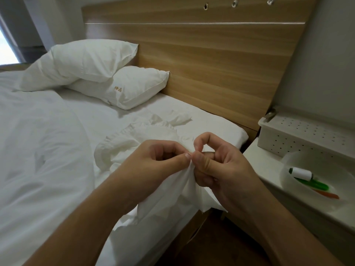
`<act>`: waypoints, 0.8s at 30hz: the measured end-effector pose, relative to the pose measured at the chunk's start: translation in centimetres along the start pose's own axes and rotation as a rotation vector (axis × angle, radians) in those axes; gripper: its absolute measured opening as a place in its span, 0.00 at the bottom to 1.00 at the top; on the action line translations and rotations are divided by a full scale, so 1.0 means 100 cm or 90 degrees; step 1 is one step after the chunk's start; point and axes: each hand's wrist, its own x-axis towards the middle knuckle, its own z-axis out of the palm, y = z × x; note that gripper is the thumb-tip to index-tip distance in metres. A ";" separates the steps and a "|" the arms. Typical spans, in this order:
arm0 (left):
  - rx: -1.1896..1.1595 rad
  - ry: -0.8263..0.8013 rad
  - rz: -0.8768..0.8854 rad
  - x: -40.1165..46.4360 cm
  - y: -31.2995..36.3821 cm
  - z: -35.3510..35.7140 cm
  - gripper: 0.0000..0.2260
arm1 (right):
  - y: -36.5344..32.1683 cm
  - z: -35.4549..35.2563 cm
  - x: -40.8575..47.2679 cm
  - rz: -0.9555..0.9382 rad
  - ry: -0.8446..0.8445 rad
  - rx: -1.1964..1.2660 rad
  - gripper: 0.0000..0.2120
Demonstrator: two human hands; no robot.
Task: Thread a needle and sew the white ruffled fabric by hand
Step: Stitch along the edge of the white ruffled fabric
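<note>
Both hands are being kept close over the bed's (201, 121) edge: fabric (184, 181) is being pinched taut by the left hand (163, 160) and right hand (215, 162), seemingly so a stitch can be placed; no needle is being made out.

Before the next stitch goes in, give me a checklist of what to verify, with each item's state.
1. Fabric edge held: ok. The left hand and right hand both pinch the white ruffled fabric where their fingertips meet.
2. Needle in hand: cannot tell; too small to make out.
3. Needle threaded: cannot tell; no thread shows between the hands.
4. Rest of fabric supported: ok. It lies bunched on the bed, with one part hanging below the hands.
5. Supplies at hand: ok. The white thread spool lies in the bowl on the nightstand.
</note>
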 end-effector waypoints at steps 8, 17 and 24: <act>-0.095 0.060 -0.030 -0.002 0.003 -0.005 0.10 | -0.002 -0.008 -0.001 0.026 0.024 -0.013 0.11; -0.162 0.071 -0.049 -0.003 0.006 -0.005 0.07 | -0.003 -0.012 0.000 0.012 0.032 -0.095 0.08; -0.165 0.071 -0.053 -0.004 0.008 -0.003 0.07 | -0.004 -0.012 0.000 0.012 0.073 -0.137 0.06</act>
